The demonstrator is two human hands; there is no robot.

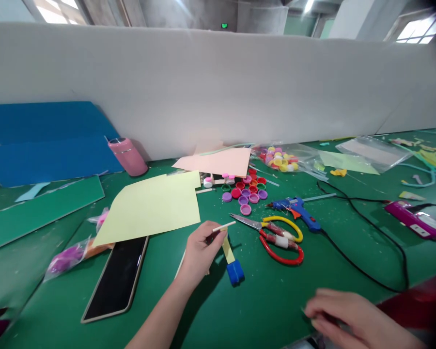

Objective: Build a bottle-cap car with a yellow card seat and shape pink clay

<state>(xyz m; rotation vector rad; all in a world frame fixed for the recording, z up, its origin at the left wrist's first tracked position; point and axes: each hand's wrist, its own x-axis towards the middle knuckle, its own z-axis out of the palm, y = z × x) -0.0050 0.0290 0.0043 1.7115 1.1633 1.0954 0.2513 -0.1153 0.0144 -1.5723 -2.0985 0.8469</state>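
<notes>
Near the middle of the table my left hand (202,247) is closed, pinching a small craft piece by its white stick (224,226). From the stick a pale yellow strip (228,252) runs down to a blue block (235,272) at its lower end. Beside my left wrist, another thin pale stick is partly hidden. At the lower right, close to the table edge, my right hand (349,315) is slightly blurred with its fingers curled together; what they hold, if anything, cannot be made out. Scissors (281,237) with red and yellow handles lie right of the craft piece.
Bottle caps (245,193) lie beyond the scissors, beside a blue glue gun (294,209) with a black cord. Yellow paper (152,206) overlaps a phone (118,278) at left. A pink can-shaped container (127,156) stands by the white partition (203,87).
</notes>
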